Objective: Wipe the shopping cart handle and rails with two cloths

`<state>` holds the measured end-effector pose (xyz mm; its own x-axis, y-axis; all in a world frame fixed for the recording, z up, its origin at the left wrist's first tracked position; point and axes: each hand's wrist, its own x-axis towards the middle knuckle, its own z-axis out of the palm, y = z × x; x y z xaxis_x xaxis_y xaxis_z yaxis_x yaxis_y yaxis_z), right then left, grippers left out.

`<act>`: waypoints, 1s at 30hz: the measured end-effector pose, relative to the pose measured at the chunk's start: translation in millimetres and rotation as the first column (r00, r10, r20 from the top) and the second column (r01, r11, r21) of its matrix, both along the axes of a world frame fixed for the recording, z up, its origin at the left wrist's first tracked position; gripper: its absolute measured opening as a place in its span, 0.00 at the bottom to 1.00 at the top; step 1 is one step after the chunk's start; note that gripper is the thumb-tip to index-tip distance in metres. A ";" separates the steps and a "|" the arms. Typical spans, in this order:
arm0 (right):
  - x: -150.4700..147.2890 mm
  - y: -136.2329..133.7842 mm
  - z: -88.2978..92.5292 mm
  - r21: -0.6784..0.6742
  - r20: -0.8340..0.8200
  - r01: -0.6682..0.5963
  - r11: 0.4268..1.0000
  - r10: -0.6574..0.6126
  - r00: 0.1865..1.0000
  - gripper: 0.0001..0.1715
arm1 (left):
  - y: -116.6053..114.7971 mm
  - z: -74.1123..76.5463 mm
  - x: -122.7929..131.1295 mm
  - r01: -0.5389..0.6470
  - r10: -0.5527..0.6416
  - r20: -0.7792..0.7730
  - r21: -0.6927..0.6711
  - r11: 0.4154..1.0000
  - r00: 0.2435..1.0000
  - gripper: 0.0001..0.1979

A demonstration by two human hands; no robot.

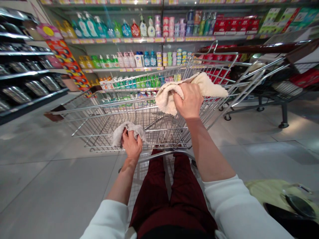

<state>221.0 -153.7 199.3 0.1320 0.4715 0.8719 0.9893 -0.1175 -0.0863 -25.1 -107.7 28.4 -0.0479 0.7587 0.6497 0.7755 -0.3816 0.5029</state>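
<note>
A metal wire shopping cart [109,113] stands sideways right in front of my legs. My left hand [132,144] is closed on a greyish cloth [119,131], pressed against the cart's near side low down. Higher and to the right, my right hand [190,99] grips a cream-coloured cloth [211,87] over the cart's top rim. Part of that cloth bunches up left of the hand, and the rest hangs out to the right. Both palms and some fingertips are hidden by the cloths.
Shelves of pump bottles [91,25] and red boxes [226,26] line the back. More carts [281,89] stand at the right. Metal pots [37,88] fill a rack at the left. A pale green round surface [266,187] with dark items on it is at lower right.
</note>
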 end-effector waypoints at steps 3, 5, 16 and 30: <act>-0.1 -0.4 0.7 -0.018 0.005 0.007 1.000 -0.007 1.000 0.24 | -3.2 -1.0 5.2 -0.005 0.005 0.019 -0.014 1.000 1.000 0.26; -0.1 -0.6 1.2 -0.033 0.009 0.013 0.999 -0.013 1.000 0.24 | -4.2 -1.2 7.4 -0.008 0.008 0.014 -0.017 1.000 1.000 0.26; 2.4 4.2 -3.2 0.063 0.024 -0.008 0.998 0.007 1.000 0.24 | -1.7 1.3 3.3 0.020 -0.021 0.028 0.048 0.999 0.999 0.22; 2.1 3.9 -3.5 0.045 0.064 0.028 0.999 -0.031 0.997 0.24 | -5.6 14.4 15.2 0.006 -0.007 -0.031 -0.040 0.999 1.000 0.19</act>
<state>223.1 -149.8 195.8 0.0875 0.4295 0.8988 0.9892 -0.1439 -0.0275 -9.9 -113.2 42.8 -0.0233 0.7843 0.6200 0.7885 -0.3668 0.4937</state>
